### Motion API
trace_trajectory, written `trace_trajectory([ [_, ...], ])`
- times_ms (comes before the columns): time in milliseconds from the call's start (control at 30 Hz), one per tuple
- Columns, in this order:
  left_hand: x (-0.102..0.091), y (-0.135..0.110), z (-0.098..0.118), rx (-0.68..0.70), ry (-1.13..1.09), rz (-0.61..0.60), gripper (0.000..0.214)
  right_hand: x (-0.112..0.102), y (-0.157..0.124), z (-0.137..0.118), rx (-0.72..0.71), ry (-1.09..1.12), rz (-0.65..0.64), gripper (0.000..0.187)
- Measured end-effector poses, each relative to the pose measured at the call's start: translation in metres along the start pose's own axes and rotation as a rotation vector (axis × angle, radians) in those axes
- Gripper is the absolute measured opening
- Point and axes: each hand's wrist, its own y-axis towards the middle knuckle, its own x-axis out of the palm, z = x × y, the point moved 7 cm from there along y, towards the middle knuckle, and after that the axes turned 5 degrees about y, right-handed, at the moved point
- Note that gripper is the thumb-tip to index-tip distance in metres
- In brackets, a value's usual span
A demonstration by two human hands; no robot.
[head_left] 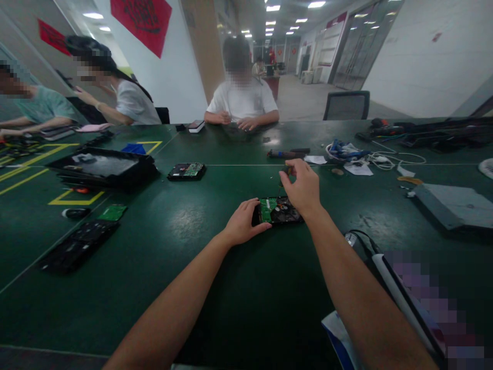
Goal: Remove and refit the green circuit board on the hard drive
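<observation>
A hard drive (283, 210) lies flat on the green table in front of me, its green circuit board facing up. My left hand (245, 222) grips its left end, thumb along the near edge and fingers at the far edge. Above the drive's right part is my right hand (302, 186), with thumb and fingers pinched on a small screwdriver (287, 169). Most of that screwdriver is hidden by the fingers, and its thin shaft points down toward the drive. Whether the tip touches a screw cannot be made out.
Another hard drive (187, 171) lies to the left, near stacked black trays (103, 167). A loose green circuit board (112, 212) sits by a black casing (79, 245). Cables (346, 150) and a grey metal box (454, 205) are at right. A person (242, 103) sits opposite.
</observation>
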Motion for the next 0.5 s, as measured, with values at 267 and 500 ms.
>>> trace_trajectory([
  [267,0.0004,-0.0006,-0.0005,0.005,-0.007,0.002,0.077,0.0010,-0.0011,-0.0098,-0.034,0.036,0.002,0.023],
  [500,0.0009,-0.0003,-0.0012,0.002,0.002,-0.002,0.079,0.0014,-0.0014,-0.0082,-0.037,0.013,-0.009,0.021],
])
